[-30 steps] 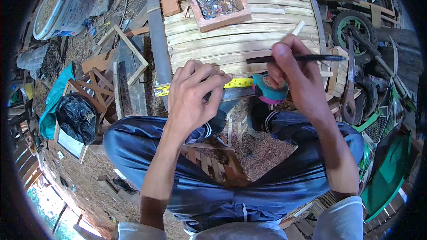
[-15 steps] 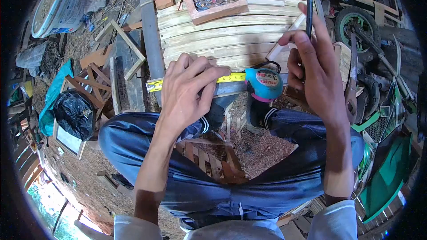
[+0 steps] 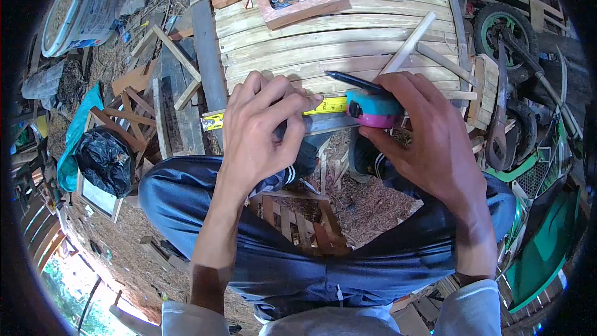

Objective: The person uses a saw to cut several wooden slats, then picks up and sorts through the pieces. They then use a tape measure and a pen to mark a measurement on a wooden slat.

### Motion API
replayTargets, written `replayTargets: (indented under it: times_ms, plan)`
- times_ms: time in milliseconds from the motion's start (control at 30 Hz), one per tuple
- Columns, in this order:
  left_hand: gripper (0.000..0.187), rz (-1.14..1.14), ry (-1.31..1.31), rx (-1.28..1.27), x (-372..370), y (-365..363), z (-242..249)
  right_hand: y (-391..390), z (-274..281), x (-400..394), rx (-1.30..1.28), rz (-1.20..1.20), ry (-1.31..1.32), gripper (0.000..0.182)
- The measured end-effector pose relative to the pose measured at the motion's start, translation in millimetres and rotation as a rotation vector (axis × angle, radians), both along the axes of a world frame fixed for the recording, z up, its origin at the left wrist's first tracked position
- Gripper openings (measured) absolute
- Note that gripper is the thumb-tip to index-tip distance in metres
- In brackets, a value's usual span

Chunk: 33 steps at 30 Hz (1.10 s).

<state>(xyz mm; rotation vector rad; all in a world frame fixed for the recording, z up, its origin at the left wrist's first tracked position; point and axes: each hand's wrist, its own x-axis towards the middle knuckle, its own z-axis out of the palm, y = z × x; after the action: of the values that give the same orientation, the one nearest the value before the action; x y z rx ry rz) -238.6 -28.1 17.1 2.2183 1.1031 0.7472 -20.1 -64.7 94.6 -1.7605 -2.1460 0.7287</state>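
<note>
My left hand [image 3: 258, 127] has its fingers curled over the yellow tape blade [image 3: 333, 105], holding it down along the front edge of the slatted wooden table [image 3: 273, 53]. The blade's hooked end sticks out to the left of that hand. My right hand [image 3: 432, 140] grips the teal and pink tape measure case [image 3: 376, 111], thumb below and fingers above. A dark pen [image 3: 351, 79] is also in the right hand, lying across the top of the case with its tip toward the left. A greyish strip [image 3: 326, 123] runs just below the blade.
At the back of the table stands a wooden tray [image 3: 308, 18] of small metal bits. Loose wood sticks [image 3: 410, 40] lie at the right. A white bucket [image 3: 71, 15], a black plastic bag [image 3: 106, 158] and a small wheel [image 3: 505, 32] are around the sides.
My right hand has come down and left from its raised position with the pen and now grips the tape case, which has turned. The left hand stays on the blade.
</note>
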Motion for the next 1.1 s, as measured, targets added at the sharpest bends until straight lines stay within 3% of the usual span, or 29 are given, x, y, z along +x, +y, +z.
replayTargets:
  times_ms: [133, 233, 333, 433, 633, 700, 933, 1033, 1100]
  plan:
    - [0.011, 0.003, 0.031, 0.004, 0.8, -0.2, 4.0, 0.1, 2.1, -2.4, -0.001, -0.009, -0.012, 0.033]
    - [0.014, 0.018, 0.041, 0.013, 1.4, -0.8, -0.2, 0.0, 1.9, -2.3, -0.035, -0.023, 0.018, 0.033]
    - [0.019, 0.002, 0.059, 0.013, 0.0, -0.4, 0.2, 4.3, 9.0, 1.8, -0.182, -0.011, 0.061, 0.048]
    - [0.017, 0.009, 0.035, 0.008, 1.1, -0.6, 0.7, 0.6, 3.1, -2.0, -0.113, -0.05, 0.152, 0.05]
    - [0.017, 0.024, 0.028, 0.0, 1.7, -1.5, 0.8, 8.8, -3.3, -2.0, 0.058, -0.059, 0.206, 0.033]
    - [0.017, 0.026, 0.034, -0.01, 1.3, -1.5, 0.9, 11.8, 1.3, -3.1, -0.044, -0.163, 0.283, 0.031]
    - [0.018, 0.017, 0.049, 0.0, 0.6, -1.1, 1.0, 30.4, 0.7, -4.4, -0.435, -0.403, 1.187, 0.035]
    - [0.017, 0.016, 0.039, 0.002, -0.1, -1.1, -0.8, 30.5, -16.0, -3.8, -0.248, -0.376, 1.013, 0.036]
    - [0.017, 0.009, 0.034, -0.01, -0.5, -1.2, -0.4, 29.2, -15.4, -2.2, -0.254, -0.376, 0.829, 0.037]
